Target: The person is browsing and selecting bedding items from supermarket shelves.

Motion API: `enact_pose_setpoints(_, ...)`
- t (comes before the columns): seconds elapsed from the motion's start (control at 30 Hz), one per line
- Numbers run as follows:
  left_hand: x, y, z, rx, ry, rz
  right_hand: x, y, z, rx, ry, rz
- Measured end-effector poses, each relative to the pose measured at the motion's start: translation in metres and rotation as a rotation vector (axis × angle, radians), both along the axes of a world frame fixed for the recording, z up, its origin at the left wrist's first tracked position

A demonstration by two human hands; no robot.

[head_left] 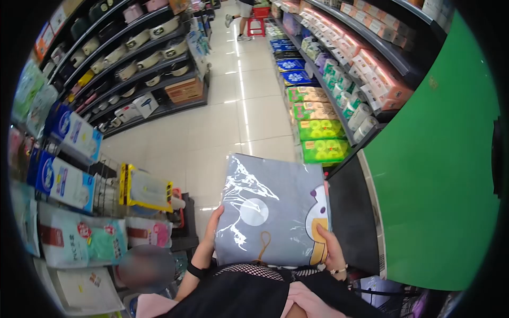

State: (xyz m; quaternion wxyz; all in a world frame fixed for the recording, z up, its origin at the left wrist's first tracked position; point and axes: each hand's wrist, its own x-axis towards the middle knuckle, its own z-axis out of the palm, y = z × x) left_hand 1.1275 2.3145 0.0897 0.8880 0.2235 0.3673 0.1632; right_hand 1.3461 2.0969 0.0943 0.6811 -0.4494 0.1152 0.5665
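In front of my body, both hands hold a flat grey package (pixel 278 212) in clear, shiny plastic. A white cartoon animal with a yellow patch shows at its right side, and a pale round spot and a brown cord loop on its face. My left hand (pixel 210 238) grips the left edge, its fingers partly hidden behind the package. At the lower right edge is my right hand (pixel 333 248), thumb lying on the front over the print and fingers behind. A black band sits on the left wrist and a bracelet on the right.
Cookware shelves (pixel 143 58) line the left of a tiled aisle (pixel 228 116). Tissue packs (pixel 323 151) and loaded shelves stand on the right, beside a green panel (pixel 435 175). Hanging packaged goods (pixel 79 238) are close at left. A person (pixel 244 16) stands far down the aisle.
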Motion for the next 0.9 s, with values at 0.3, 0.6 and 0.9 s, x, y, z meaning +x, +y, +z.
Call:
enact_pose_setpoints(0.3, 0.106, 0.154, -0.039, 0.045, -0.035, -0.065, 0.077, 0.128, -0.011, 0.043, -0.033, -0.104)
enact_pose_setpoints(0.6, 0.112, 0.283, -0.023, 0.158, -0.008, 0.334, 0.145, 0.333, -0.007, 0.04, -0.053, 0.206)
enact_pose_setpoints(0.9, 0.101, 0.288, -0.015, 0.214, 0.135, 0.808, 0.184, 0.485, 0.01, -0.018, -0.097, 0.718)
